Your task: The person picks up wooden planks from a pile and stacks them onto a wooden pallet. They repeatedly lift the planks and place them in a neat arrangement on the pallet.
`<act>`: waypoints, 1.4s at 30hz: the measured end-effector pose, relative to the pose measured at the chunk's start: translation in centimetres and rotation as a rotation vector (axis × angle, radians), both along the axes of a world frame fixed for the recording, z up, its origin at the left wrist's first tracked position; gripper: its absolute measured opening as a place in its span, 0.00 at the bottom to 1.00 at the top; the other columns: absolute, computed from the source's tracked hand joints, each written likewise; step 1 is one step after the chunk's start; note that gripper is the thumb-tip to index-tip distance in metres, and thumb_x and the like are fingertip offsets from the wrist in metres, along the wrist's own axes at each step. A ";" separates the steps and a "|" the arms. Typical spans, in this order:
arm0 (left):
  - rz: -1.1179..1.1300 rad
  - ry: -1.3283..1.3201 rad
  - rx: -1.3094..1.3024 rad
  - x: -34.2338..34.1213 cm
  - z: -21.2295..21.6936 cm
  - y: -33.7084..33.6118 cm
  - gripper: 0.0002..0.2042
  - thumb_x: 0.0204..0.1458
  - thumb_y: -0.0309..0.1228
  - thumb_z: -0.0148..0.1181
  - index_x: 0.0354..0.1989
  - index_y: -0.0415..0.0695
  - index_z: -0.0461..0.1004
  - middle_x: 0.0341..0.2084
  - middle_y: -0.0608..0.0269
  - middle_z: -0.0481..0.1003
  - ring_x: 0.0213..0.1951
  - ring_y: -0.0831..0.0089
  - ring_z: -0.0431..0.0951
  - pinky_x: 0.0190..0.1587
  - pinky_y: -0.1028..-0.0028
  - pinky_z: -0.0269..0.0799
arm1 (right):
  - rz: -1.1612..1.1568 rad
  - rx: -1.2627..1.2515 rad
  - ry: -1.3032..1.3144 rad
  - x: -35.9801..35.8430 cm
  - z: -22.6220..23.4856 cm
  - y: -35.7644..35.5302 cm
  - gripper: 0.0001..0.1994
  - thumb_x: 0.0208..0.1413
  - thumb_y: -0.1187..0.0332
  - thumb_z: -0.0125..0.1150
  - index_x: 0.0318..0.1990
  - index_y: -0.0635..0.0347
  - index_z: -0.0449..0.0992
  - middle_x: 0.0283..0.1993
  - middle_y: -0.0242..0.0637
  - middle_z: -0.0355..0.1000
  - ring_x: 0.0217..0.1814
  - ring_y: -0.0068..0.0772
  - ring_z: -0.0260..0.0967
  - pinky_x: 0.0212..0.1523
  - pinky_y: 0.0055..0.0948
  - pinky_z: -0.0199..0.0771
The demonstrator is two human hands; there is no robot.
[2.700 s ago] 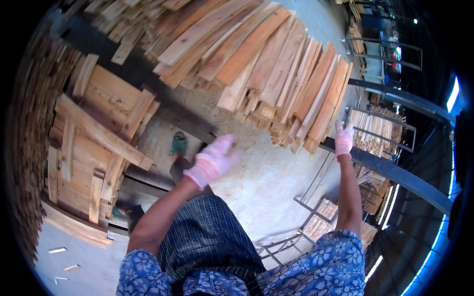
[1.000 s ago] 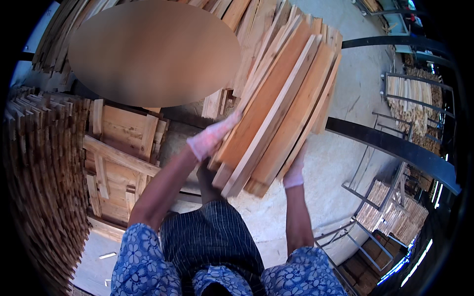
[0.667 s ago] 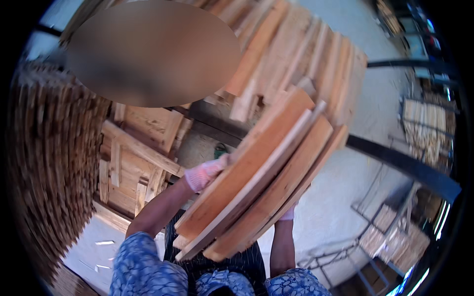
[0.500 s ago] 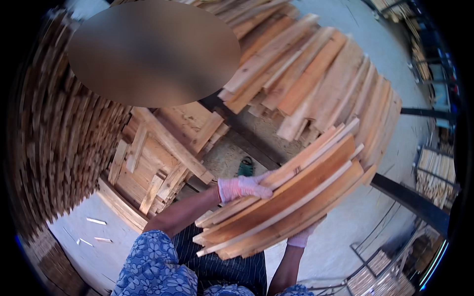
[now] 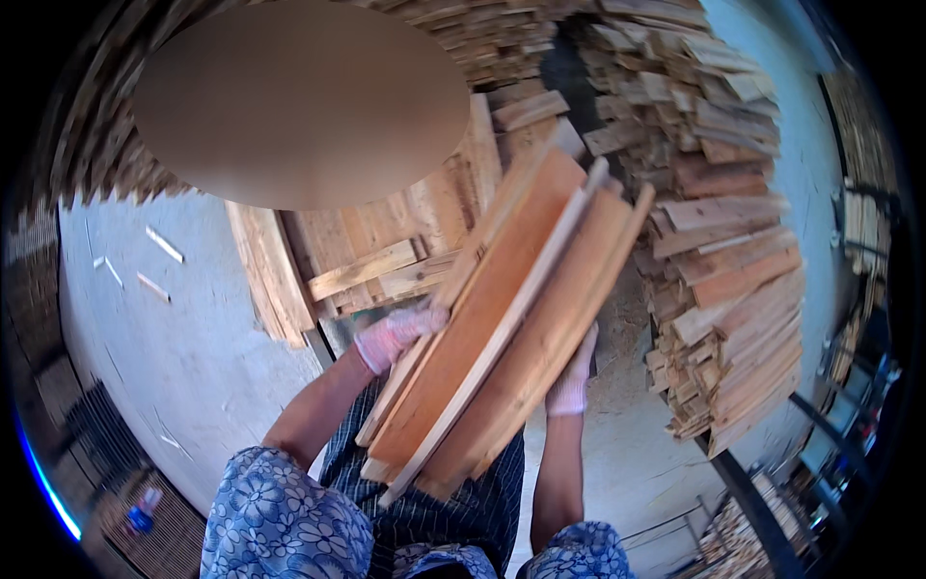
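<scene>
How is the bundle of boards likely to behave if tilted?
The bundle of boards is likely stiff, as the pieces look like solid wood. They may slide over one another, since nothing visible ties them together. It is probably fairly heavy: several boards are stacked, with the left hand and right hand at opposite sides.

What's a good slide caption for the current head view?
Gloved left hand and right hand hold a bundle of wooden boards, with a long board stack at picture right.
</scene>
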State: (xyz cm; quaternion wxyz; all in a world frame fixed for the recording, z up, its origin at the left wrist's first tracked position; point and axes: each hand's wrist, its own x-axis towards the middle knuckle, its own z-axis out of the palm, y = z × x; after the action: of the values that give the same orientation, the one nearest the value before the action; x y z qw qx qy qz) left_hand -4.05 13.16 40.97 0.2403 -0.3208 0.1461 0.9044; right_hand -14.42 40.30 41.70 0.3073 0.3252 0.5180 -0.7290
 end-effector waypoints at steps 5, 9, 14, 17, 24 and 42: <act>0.167 0.388 -1.067 0.3 -12.1 -5.2 0.28 0.59 0.34 0.69 0.67 0.42 0.69 0.60 0.53 0.75 0.58 0.66 0.79 0.66 0.62 0.72 | 0.514 -0.099 0.132 -10.7 -7.2 -11.6 0.45 0.64 0.42 0.60 0.79 0.58 0.49 0.73 0.42 0.62 0.71 0.41 0.62 0.71 0.36 0.62; 0.066 -0.042 -0.900 -5.4 -16.0 -5.7 0.45 0.49 0.37 0.73 0.74 0.39 0.54 0.53 0.51 0.78 0.53 0.64 0.78 0.59 0.72 0.71 | 1.018 0.466 0.618 -14.5 -14.2 -17.6 0.56 0.53 0.45 0.73 0.79 0.61 0.43 0.72 0.56 0.60 0.71 0.46 0.62 0.70 0.40 0.64; -0.126 -0.282 -1.046 -8.6 -18.5 -4.8 0.60 0.44 0.42 0.73 0.80 0.45 0.33 0.55 0.44 0.76 0.53 0.57 0.79 0.56 0.69 0.74 | 1.234 0.889 0.633 -13.0 -20.8 -19.4 0.63 0.45 0.40 0.76 0.80 0.51 0.37 0.75 0.69 0.48 0.76 0.67 0.51 0.73 0.50 0.58; -0.121 -0.283 -1.005 -8.4 -15.5 -5.0 0.59 0.44 0.41 0.71 0.80 0.44 0.35 0.56 0.41 0.76 0.53 0.57 0.79 0.56 0.67 0.75 | 1.219 0.948 0.654 -13.9 -21.9 -17.9 0.63 0.45 0.41 0.76 0.79 0.56 0.40 0.74 0.68 0.50 0.76 0.69 0.50 0.72 0.52 0.58; 0.112 -0.367 -1.008 2.7 -14.2 -8.2 0.56 0.49 0.41 0.70 0.80 0.47 0.34 0.54 0.42 0.75 0.53 0.56 0.79 0.57 0.61 0.76 | 1.399 1.390 0.945 -9.8 -19.0 -21.4 0.43 0.50 0.47 0.68 0.67 0.65 0.59 0.68 0.58 0.59 0.68 0.61 0.60 0.68 0.55 0.62; 0.369 -0.536 -1.480 19.0 -21.3 -22.0 0.50 0.50 0.36 0.73 0.77 0.40 0.46 0.66 0.42 0.66 0.63 0.55 0.72 0.65 0.64 0.68 | 1.446 1.642 0.710 2.5 -22.7 -29.7 0.49 0.48 0.41 0.71 0.71 0.50 0.51 0.62 0.56 0.60 0.58 0.62 0.66 0.58 0.55 0.70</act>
State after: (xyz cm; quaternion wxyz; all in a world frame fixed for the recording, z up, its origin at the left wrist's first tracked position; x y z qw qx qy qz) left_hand 14.92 -8.79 19.70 -0.1607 -0.6215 0.5892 0.4907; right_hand -11.92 10.60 18.98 0.1861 -0.1695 0.9598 0.1244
